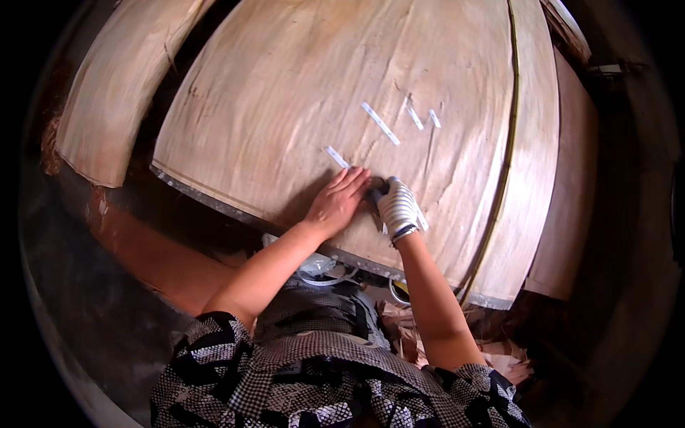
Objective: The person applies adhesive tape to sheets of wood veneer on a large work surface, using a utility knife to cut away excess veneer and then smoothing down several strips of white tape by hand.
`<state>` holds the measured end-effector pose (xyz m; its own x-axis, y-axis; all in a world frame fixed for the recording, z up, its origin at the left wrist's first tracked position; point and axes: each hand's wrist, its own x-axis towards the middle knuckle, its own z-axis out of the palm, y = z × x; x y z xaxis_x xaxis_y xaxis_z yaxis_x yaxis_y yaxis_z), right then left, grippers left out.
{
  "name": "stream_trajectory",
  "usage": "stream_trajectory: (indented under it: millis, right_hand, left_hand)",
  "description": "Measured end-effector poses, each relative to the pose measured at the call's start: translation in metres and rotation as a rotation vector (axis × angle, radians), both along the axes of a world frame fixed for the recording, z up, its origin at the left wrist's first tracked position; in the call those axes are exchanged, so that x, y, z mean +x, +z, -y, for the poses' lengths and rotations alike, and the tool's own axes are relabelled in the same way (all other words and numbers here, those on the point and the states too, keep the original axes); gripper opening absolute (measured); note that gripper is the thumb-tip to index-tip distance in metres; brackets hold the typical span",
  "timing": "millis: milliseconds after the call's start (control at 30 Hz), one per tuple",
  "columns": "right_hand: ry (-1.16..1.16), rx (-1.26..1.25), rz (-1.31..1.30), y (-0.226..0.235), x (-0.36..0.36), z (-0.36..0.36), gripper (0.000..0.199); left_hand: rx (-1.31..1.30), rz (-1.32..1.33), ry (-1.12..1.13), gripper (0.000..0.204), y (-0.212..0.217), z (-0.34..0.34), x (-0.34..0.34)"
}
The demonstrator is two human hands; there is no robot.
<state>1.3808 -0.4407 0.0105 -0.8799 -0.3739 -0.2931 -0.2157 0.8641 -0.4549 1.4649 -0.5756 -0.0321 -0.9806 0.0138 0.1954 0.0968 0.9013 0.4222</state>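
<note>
A large pale wood veneer sheet (pixel 285 107) lies in front of me, its grain running away from me with raised wrinkles. My left hand (pixel 339 201), bare, rests flat on it with the fingers stretched out. Under its fingertips ends a short white tape strip (pixel 337 156). My right hand (pixel 398 205), in a striped white-and-grey glove, is curled round something dark, mostly hidden by the fingers. Bits of white strip show beside the glove. Farther off, a longer white strip (pixel 380 123) and two short strips, one of them at the right (pixel 434 118), stick to the veneer.
A narrow dark gap (pixel 510 143) runs along the sheet's right side, with another veneer strip (pixel 535 143) beyond it. More veneer (pixel 118 93) lies at the left across a dark gap. Below the near edge are a clear plastic bag (pixel 315 265) and torn veneer scraps (pixel 403 332).
</note>
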Motion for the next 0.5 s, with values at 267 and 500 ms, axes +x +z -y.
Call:
stream_trajectory:
  millis: [267, 500]
  right_hand:
    - [0.202, 0.214, -0.251, -0.002, -0.031, -0.067, 0.013]
    - [-0.285, -0.294, 0.697, 0.035, 0.026, -0.093, 0.014]
  left_hand:
    - [0.044, 0.047, -0.165, 0.043, 0.015, -0.010, 0.000]
    - [0.199, -0.069, 0.283, 0.048, 0.015, 0.037, 0.037]
